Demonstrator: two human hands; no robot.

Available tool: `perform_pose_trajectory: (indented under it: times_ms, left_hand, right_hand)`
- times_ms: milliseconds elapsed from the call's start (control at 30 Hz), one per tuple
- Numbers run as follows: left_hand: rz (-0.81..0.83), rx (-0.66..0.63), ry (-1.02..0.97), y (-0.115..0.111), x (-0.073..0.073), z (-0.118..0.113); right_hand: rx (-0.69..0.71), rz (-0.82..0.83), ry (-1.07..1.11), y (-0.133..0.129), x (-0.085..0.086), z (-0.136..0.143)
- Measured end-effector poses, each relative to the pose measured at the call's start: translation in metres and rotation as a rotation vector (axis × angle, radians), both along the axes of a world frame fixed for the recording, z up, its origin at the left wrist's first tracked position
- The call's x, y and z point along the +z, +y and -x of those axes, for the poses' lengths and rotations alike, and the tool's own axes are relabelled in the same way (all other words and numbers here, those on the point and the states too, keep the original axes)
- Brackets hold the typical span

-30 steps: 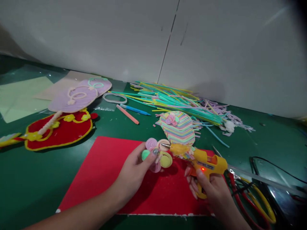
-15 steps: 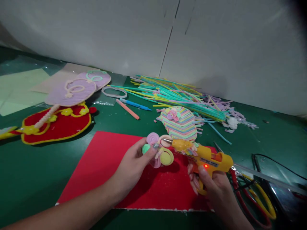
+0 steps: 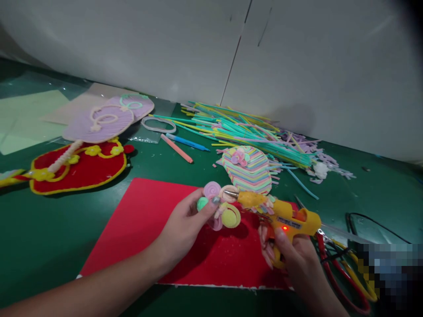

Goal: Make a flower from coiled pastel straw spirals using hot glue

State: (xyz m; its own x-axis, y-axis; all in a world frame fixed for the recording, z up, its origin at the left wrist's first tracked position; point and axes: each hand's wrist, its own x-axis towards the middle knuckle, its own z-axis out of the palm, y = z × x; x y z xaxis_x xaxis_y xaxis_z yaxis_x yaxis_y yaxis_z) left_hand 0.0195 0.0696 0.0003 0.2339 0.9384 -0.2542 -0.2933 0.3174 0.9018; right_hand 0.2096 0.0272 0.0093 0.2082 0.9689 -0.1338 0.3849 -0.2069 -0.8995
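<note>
Between thumb and fingers, my left hand (image 3: 185,224) pinches a flower of coiled pastel discs (image 3: 230,216), in yellow, lilac, pink, peach and green. My right hand (image 3: 294,255) grips a yellow hot glue gun (image 3: 280,213) by its handle, fingers at the trigger. A red light glows on the gun's side. Its metal nozzle points left and lies over the peach coil; I cannot tell whether it touches. Under both hands lies a red sheet (image 3: 132,224). Just beyond the gun rests a striped pastel fan-shaped piece (image 3: 247,174) with small coiled flowers.
Behind lies a heap of coloured pipe cleaners (image 3: 244,130). Two markers (image 3: 187,141) are left of it. Lilac fans (image 3: 102,121) and a red, yellow-edged fan (image 3: 86,169) lie far left. Red- and yellow-handled pliers (image 3: 333,273) and a black cable (image 3: 376,226) are at right.
Both hands hold nearly the same pose, with the nozzle still over the peach coil. The whole view has shifted slightly.
</note>
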Motion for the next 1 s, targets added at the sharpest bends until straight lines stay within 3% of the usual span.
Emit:
perform_pose_trajectory:
  times_ms: [167, 400, 567, 733, 833, 1000]
  left_hand:
    - [0.018, -0.012, 0.034, 0.0, 0.004, 0.0]
    - [0.004, -0.002, 0.031, 0.0, 0.002, 0.002]
    - [0.005, -0.011, 0.013, 0.0, 0.002, 0.002]
    - [0.029, -0.016, 0.04, 0.001, 0.004, -0.001]
    - [0.052, -0.029, 0.037, 0.001, 0.003, -0.002]
    - [0.05, -0.078, 0.083, 0.001, -0.001, -0.001]
  right_hand:
    - [-0.05, 0.166, 0.141, -0.001, 0.005, 0.002]
    - [-0.095, 0.142, 0.143, -0.001, 0.005, 0.001]
    - [0.014, 0.265, 0.364, -0.001, 0.003, -0.003]
    - [0.132, 0.262, 0.631, -0.002, 0.008, 0.003]
    - [0.125, 0.263, 0.613, -0.003, 0.008, 0.004]
    - [0.01, 0.189, 0.398, -0.009, -0.004, -0.006]
